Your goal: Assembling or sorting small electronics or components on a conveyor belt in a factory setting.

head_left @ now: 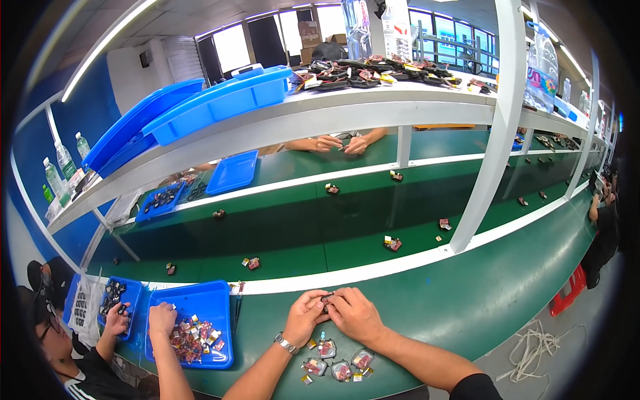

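My left hand (304, 317) and my right hand (356, 317) meet over the green bench, fingers pinched together on one small dark electronic part (326, 302). The fingers cover most of it, so its exact kind is hidden. Just below my hands lie several rounded electronic assemblies (341, 371) with pale casings, reddish insides and small yellow-and-white pieces attached. One assembly (326, 348) lies closest to my fingers, with a light blue bit at its top. A metal-banded watch (286, 343) is on my left wrist.
At left, a co-worker's hand (162, 319) reaches into a blue tray (227, 347) of reddish wired parts. Another blue tray (137, 288) holds black pieces. Beyond the white rail, part clusters (392, 244) sit on a green belt. A white post (490, 147) supports the shelf overhead.
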A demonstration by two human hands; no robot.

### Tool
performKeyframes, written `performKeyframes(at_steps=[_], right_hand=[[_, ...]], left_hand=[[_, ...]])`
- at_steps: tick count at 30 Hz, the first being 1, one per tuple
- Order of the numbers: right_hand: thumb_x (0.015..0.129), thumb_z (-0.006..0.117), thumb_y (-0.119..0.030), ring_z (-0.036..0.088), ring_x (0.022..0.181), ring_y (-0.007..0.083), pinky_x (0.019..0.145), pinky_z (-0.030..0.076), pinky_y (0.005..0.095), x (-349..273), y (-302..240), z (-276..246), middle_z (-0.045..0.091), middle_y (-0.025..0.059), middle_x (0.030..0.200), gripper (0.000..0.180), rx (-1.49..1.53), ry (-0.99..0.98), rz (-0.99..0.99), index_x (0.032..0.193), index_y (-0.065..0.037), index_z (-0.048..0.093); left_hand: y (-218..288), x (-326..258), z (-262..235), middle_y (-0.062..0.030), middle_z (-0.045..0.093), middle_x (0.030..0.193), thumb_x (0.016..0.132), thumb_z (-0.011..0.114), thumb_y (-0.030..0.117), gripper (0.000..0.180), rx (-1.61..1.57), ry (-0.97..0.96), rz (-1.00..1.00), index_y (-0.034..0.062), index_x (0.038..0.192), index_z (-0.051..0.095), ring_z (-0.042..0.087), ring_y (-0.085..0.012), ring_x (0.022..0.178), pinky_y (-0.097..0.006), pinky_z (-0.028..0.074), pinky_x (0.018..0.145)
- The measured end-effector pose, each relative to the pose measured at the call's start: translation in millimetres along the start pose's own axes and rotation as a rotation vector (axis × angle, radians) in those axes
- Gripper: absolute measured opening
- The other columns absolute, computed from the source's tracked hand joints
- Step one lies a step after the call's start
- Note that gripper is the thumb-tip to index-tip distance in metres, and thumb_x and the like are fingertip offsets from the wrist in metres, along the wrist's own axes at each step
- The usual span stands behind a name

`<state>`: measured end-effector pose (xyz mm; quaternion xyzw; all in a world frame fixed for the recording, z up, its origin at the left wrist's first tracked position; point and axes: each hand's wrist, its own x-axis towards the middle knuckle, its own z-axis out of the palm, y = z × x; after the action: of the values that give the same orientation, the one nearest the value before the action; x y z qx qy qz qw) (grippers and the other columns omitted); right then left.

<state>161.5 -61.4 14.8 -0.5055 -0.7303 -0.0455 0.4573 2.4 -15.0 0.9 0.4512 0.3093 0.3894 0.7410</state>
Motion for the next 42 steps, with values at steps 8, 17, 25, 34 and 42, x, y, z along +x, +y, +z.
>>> performKeyframes(at_steps=[8, 17, 25, 34, 42], right_hand=[[0.074, 0.070, -0.007, 0.059, 0.084, 0.0237, 0.070, 0.052, 0.0347, 3.6, -0.4, -3.4, 0.058, 0.0064, 0.092, 0.017, 0.008, 0.012, -0.037, 0.090, -0.004, 0.064], [0.079, 0.069, -0.001, 0.064, 0.076, 0.0166, 0.067, 0.053, 0.0273, 3.7, 5.7, 3.7, 0.062, 0.0093, 0.092, 0.016, 0.537, -0.029, 0.398, 0.094, -0.001, 0.065], [0.079, 0.067, 0.000, 0.065, 0.071, 0.0171, 0.064, 0.053, 0.0272, 2.6, 7.6, 5.4, 0.064, 0.0097, 0.088, 0.014, 0.591, -0.038, 0.467, 0.092, 0.002, 0.065], [0.080, 0.067, -0.002, 0.064, 0.071, 0.0152, 0.064, 0.052, 0.0259, 3.3, 10.6, 4.4, 0.065, 0.0087, 0.087, 0.011, 0.611, -0.018, 0.431, 0.091, 0.000, 0.066], [0.079, 0.072, -0.008, 0.068, 0.079, 0.0135, 0.069, 0.052, 0.0264, 49.5, 84.1, 23.8, 0.068, 0.0089, 0.083, 0.011, 0.638, 0.000, 0.754, 0.086, 0.000, 0.067]], left_hand=[[-4.0, 1.2, 0.9, -0.0060, 0.064, 0.111, 0.096, 0.052, 0.006, 0.022, 0.060, 0.012, 0.026, 0.0025, 0.118, 0.052, 0.062, -0.0114, 0.098, -0.026, 0.054, 0.082], [-9.2, 1.6, 6.5, -0.0073, 0.066, 0.104, 0.095, 0.054, 0.006, 0.018, 0.220, 0.160, 0.104, 0.0010, 0.113, 0.054, 0.064, -0.0125, 0.092, -0.027, 0.055, 0.076], [-14.0, 0.5, 1.8, -0.0098, 0.064, 0.109, 0.094, 0.053, -0.001, 0.020, 0.219, 0.087, 0.161, -0.0024, 0.114, 0.054, 0.061, -0.0123, 0.098, -0.026, 0.053, 0.081], [-13.1, 2.3, 6.2, -0.0101, 0.064, 0.107, 0.092, 0.053, -0.004, 0.021, 0.229, 0.115, 0.152, -0.0028, 0.113, 0.053, 0.062, -0.0138, 0.098, -0.026, 0.053, 0.082], [-3.6, 9.3, 0.0, -0.0192, 0.056, 0.125, 0.092, 0.053, 0.002, 0.031, 0.182, 0.248, 0.267, -0.0016, 0.123, 0.046, 0.060, -0.0261, 0.110, -0.036, 0.054, 0.088]])
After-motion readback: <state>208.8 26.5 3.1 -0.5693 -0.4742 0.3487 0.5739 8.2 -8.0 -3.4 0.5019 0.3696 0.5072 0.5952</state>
